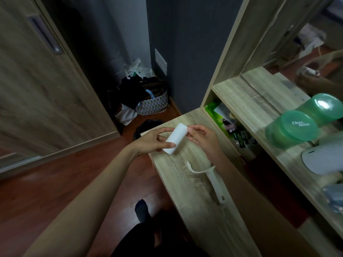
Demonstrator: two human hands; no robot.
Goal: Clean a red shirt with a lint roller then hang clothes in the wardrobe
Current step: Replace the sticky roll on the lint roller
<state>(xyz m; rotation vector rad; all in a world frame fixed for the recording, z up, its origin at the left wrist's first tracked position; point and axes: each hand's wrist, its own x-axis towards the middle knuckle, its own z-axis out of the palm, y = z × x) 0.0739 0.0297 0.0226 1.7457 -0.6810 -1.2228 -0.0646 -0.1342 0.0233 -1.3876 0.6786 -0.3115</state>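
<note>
Gripping the lint roll (176, 139) with my left hand (153, 140), right hand (204, 139) pinching its end above the desk's (196, 204) far corner; likely light, tacky.

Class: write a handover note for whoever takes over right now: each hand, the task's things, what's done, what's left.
Left hand grips the white roll; right hand pinches its end, above the desk.
The roller handle lies on the desk, without a roll.
Done: no cleaning shows.
Left: fit the roll, clean the shirt, hang the clothes. No red shirt in view.
</note>
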